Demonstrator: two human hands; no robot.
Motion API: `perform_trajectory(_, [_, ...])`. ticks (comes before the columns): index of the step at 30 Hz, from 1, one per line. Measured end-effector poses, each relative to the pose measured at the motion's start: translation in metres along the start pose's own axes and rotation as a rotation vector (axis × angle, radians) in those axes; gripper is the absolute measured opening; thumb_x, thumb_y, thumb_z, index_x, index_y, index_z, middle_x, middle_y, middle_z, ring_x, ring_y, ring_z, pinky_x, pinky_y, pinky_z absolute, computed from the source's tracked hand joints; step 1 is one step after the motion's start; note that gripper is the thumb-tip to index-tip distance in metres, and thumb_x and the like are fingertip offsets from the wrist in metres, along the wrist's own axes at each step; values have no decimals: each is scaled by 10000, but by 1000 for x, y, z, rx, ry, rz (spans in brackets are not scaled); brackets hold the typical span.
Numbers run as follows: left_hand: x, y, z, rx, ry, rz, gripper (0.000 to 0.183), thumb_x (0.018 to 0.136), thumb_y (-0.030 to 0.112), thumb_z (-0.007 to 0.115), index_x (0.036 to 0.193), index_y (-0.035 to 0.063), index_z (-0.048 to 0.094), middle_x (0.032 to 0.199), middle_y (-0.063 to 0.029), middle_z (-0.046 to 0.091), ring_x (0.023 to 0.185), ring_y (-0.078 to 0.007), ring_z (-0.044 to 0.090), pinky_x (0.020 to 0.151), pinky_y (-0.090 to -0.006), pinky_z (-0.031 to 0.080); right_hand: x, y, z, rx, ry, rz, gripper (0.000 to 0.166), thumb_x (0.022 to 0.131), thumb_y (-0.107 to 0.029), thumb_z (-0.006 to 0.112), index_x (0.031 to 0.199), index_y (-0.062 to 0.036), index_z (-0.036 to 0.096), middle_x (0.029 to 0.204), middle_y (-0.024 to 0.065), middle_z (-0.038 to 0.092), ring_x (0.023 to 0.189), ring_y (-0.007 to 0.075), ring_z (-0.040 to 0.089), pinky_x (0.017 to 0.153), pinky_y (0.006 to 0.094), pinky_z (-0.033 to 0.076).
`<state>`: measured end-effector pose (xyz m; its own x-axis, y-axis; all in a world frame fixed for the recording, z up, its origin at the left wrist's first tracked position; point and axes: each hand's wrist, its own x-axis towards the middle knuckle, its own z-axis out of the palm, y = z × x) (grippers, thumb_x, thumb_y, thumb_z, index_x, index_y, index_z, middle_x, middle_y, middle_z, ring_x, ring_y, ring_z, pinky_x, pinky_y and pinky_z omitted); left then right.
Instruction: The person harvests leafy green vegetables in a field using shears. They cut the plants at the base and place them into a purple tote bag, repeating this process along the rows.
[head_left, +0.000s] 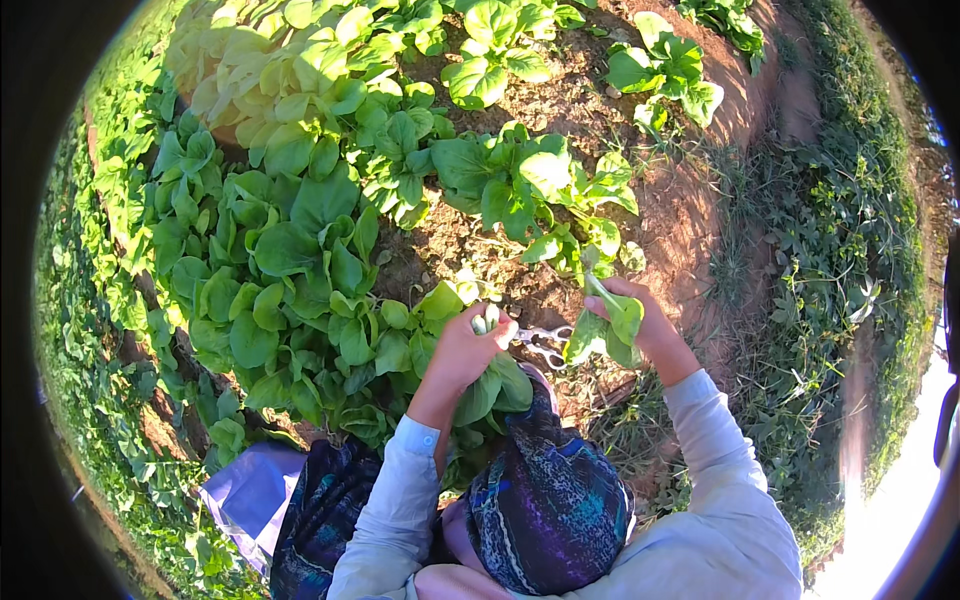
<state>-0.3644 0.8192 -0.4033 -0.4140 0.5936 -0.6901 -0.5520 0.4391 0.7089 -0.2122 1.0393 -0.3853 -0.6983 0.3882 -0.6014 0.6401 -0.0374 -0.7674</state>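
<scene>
My left hand (466, 349) is closed around the pale stems of a bunch of leafy greens (480, 394), whose leaves hang down below it over my lap. My right hand (637, 307) grips a smaller leafy green plant (619, 311), its leaves drooping to the left of the wrist. Between the two hands, silver metal scissors (545, 343) show their handle loops; their blades are hidden by or near the left hand, and I cannot tell whether that hand also touches them.
Dense leafy greens (285, 255) grow at the left, with more plants (517, 176) ahead on brown soil (570, 97). Grass and vines (817, 262) line the right side. A light purple plastic bag (255, 499) lies at the lower left, beside my dark patterned clothing (555, 502).
</scene>
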Motion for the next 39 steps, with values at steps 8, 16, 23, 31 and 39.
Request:
perform_trajectory(8, [5,-2,-2,-220,175,107,231,885,118,653,1077,-10,641,802,17,602,675,-67,526,626,-226,435,16,2,99,561,-158,-10,445,883,-101,591,1277,65,470,1070,90,619,995,150,581,873,286,472])
perform_trajectory(16, [-1,-19,-31,275,304,112,273,849,136,675,1067,-25,642,836,-14,626,725,-59,545,632,-225,446,14,8,114,-112,265,-410,415,788,13,628,1197,-41,581,1030,134,644,918,243,655,788,314,512])
perform_trajectory(23, [1,-17,-7,-272,118,122,291,864,176,668,1089,-8,640,880,-51,657,762,-136,616,700,-266,499,-2,-4,140,153,-1,-273,438,850,-97,648,1256,-20,502,1112,139,624,1013,198,627,873,318,501])
perform_trajectory(31, [-1,-17,-46,-506,17,-50,221,852,168,677,1013,29,620,881,-58,664,638,-113,597,546,-244,486,-6,84,93,-581,24,-172,228,806,-107,651,1002,-23,568,999,130,583,934,264,598,763,398,500])
perform_trajectory(39, [-8,-10,-55,-527,-159,-153,319,934,273,525,1016,-12,641,866,-85,678,752,-172,652,722,-297,529,1,104,100,-1131,14,-282,328,727,-163,689,982,-52,516,963,113,536,905,292,554,734,421,457])
